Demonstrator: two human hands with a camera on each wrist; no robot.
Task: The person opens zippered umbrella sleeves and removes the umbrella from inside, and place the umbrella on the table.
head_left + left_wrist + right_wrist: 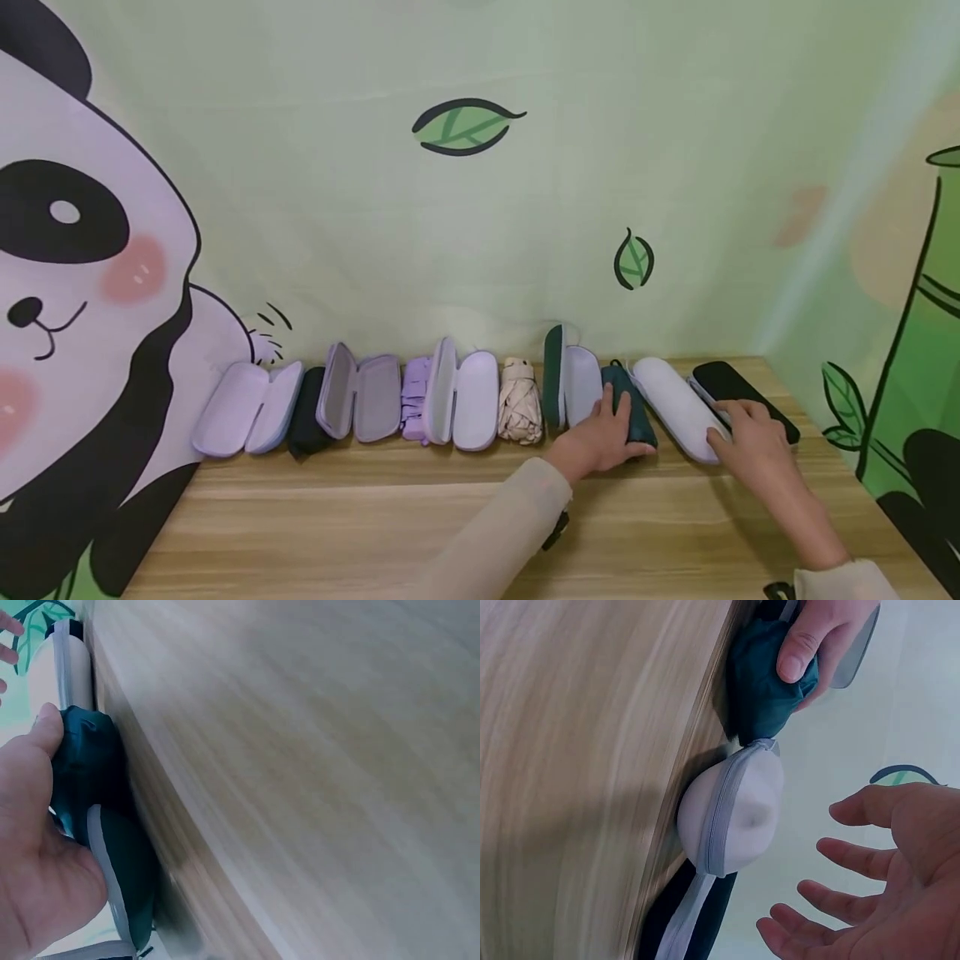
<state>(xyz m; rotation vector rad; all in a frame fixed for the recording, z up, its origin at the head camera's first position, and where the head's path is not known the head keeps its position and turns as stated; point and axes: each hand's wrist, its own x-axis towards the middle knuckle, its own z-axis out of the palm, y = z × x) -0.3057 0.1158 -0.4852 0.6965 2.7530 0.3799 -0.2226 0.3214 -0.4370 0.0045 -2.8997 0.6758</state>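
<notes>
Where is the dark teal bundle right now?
The dark teal bundle lies right of centre in the head view, partly under the left hand, between the open dark green case and the white case.

1. The bench [322,517] has a pale wood-grain top that fills the lower middle of the frame.
2. On it, a row of things runs along the back edge, from centre left to centre right.
3. At the row's left end lies an opened pale-lined case [231,410], then a black bundle [306,417] and an opened grey-lined case [377,400].
4. Around the middle lie a purple bundle [414,404], an opened white-lined case [477,402] and a beige bundle [519,404].
5. Right of centre come an opened dark green case [553,375], a teal bundle [641,423], a closed white case [670,404] and, at the right end, a black case [742,390].
</notes>
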